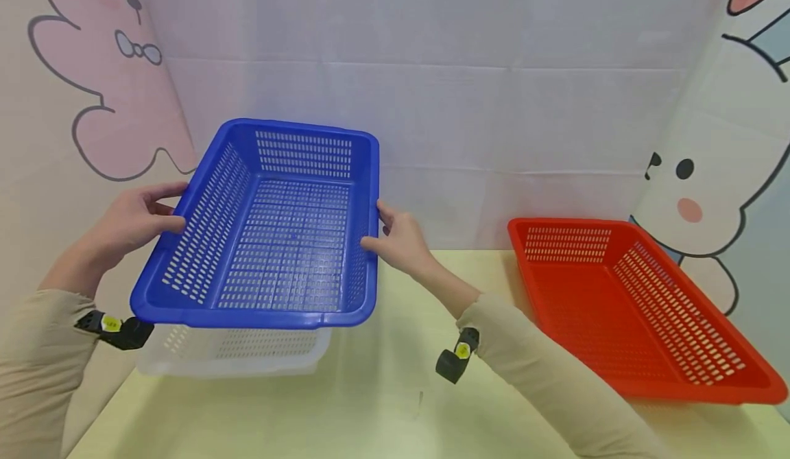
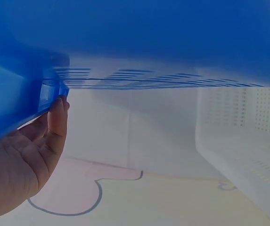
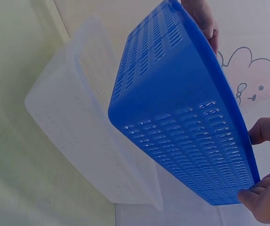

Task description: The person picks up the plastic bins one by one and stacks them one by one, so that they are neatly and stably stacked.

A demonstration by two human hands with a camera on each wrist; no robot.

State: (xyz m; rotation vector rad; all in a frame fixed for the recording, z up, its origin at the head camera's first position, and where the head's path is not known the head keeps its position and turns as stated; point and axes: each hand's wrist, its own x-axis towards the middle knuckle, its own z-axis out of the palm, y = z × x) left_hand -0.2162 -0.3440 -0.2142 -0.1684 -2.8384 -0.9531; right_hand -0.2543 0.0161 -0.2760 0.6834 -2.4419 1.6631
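Observation:
A blue slotted plastic basket [image 1: 296, 239] is held up in the air, tilted so that its inside faces the head camera. My left hand [image 1: 126, 226] grips its left rim between thumb and fingers. On the opposite rim, my right hand [image 1: 401, 239] pinches the edge. Below the blue basket stands a white slotted basket [image 1: 247, 366], mostly hidden by it in the head view. The right wrist view shows the blue basket's outer wall [image 3: 182, 136] apart from the white basket [image 3: 83, 127] beneath.
A red slotted basket [image 1: 611, 322] sits on the pale yellow-green table [image 1: 401, 404] at the right. Behind the table hangs a pale cloth [image 1: 444, 116], with cartoon animals at both sides. Each sleeve carries a small black wrist camera [image 1: 457, 356].

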